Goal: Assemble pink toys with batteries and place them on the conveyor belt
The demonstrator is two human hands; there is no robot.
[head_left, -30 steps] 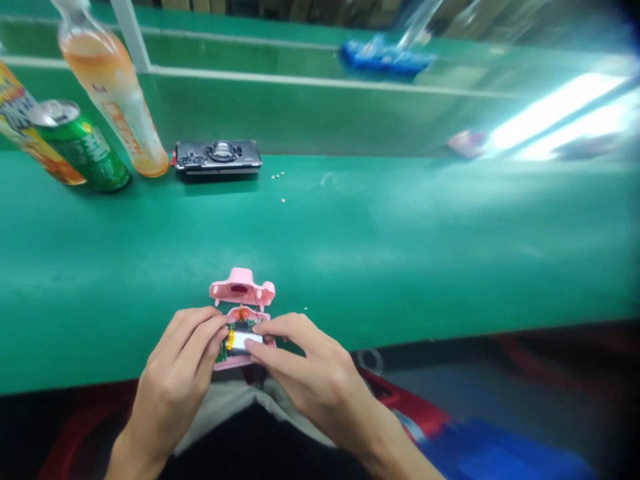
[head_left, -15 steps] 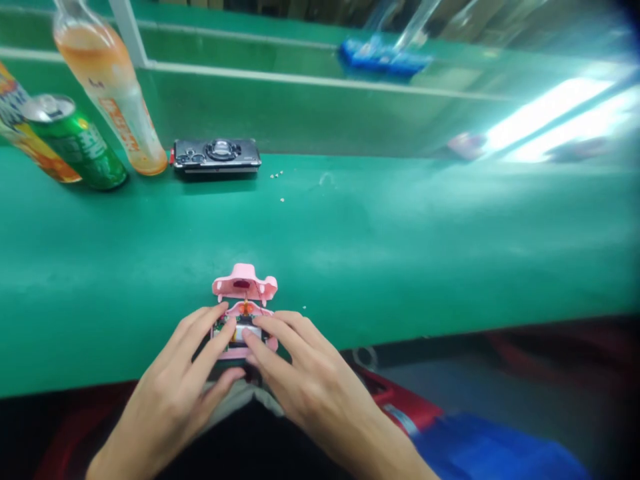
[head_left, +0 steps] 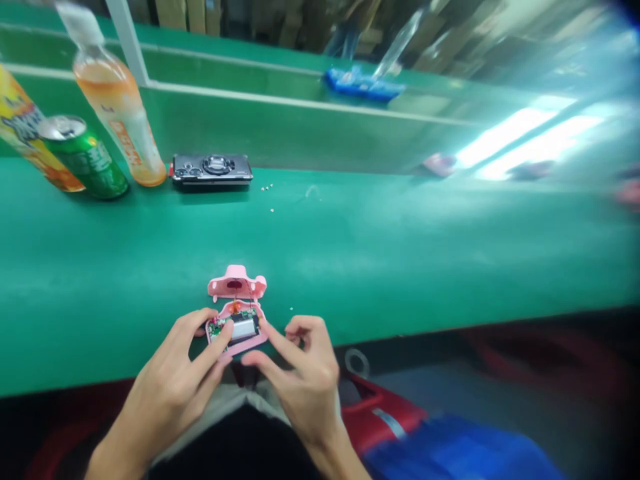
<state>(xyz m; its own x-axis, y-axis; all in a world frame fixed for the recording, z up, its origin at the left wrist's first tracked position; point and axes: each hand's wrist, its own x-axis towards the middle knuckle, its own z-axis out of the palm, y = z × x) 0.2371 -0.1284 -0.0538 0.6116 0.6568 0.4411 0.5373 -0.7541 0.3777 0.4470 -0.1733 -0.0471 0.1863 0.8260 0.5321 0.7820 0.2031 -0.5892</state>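
A pink plastic casing half lies near the table's front edge, open side up. Inside it show a green circuit board and a silver battery. Just beyond lies the other pink shell, linked to it by thin wires and an orange part. My left hand grips the casing's left side, its index finger reaching over the board beside the battery. With index finger and thumb, my right hand holds the casing's front right corner; its other fingers are curled.
At the back left stand a yellow patterned container, a green can and a bottle of orange drink. Beside them is a black phone-like device. White crumbs dot the green table. A red stool stands below right.
My right hand has drawn back from over the battery to the casing's right corner, its other fingers curling. The battery and board are more exposed. The view has shifted slightly.
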